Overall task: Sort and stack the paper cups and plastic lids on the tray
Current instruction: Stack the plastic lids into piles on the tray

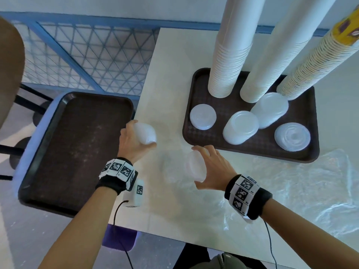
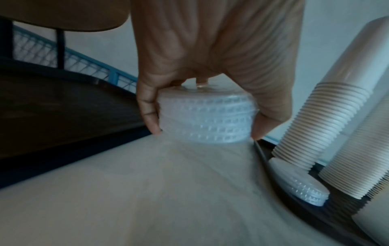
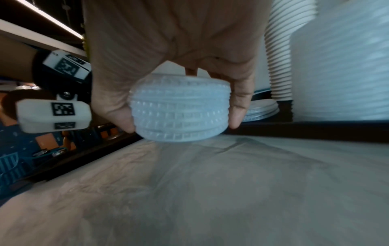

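My left hand (image 1: 134,140) grips a short stack of translucent plastic lids (image 1: 145,135) (image 2: 205,116) between thumb and fingers, just above the white table's left edge. My right hand (image 1: 209,167) holds a second lid stack (image 1: 195,167) (image 3: 180,113) the same way, low over the table in front of the brown tray (image 1: 196,82). On that tray stand three tall columns of paper cups (image 1: 227,61), and in front of them several lid stacks: a flat one (image 1: 203,116), two taller ones (image 1: 240,127) (image 1: 271,109), and a clear domed pile (image 1: 292,139).
A second brown tray (image 1: 77,148) lies on a lower surface left of the table, with nothing on it. Crumpled clear plastic wrap (image 1: 303,189) covers the table at the right front. A blue mesh fence (image 1: 87,55) runs behind.
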